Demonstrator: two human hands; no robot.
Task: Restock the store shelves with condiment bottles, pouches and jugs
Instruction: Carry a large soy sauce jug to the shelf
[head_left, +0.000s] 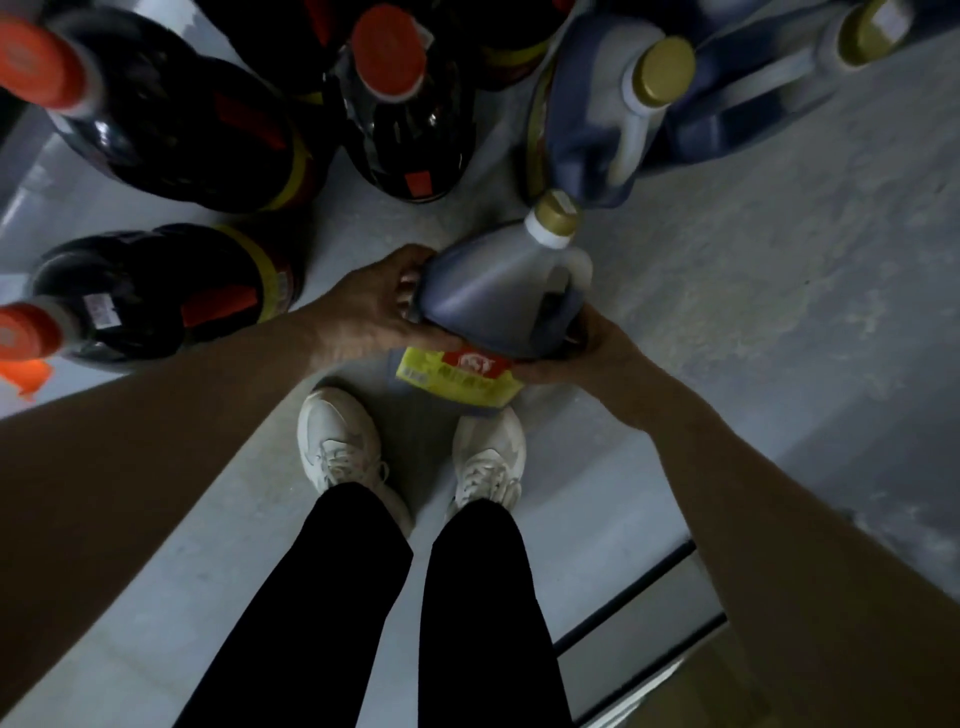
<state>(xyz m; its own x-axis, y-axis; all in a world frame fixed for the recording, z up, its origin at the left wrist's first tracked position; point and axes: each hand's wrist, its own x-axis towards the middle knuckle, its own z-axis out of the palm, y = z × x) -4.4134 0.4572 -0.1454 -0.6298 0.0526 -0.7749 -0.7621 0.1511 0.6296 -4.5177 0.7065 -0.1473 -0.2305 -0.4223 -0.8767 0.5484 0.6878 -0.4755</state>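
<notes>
Both hands hold a dark jug (488, 301) with a gold cap, a white neck and handle, and a yellow-and-red label. It hangs tilted above the pale shelf (363, 228), directly over my shoes. My left hand (379, 306) grips its left side, thumb along the bottom near the label. My right hand (582, 348) grips it from the right, under the handle. Two more gold-capped jugs (592, 124) stand just beyond it on the shelf.
Dark bottles with orange-red caps (400, 104) crowd the shelf at the top left and left. The grey concrete floor (779, 260) spreads to the right. My white shoes (337, 447) and black trousers are below. A cardboard box (691, 691) sits at the bottom right.
</notes>
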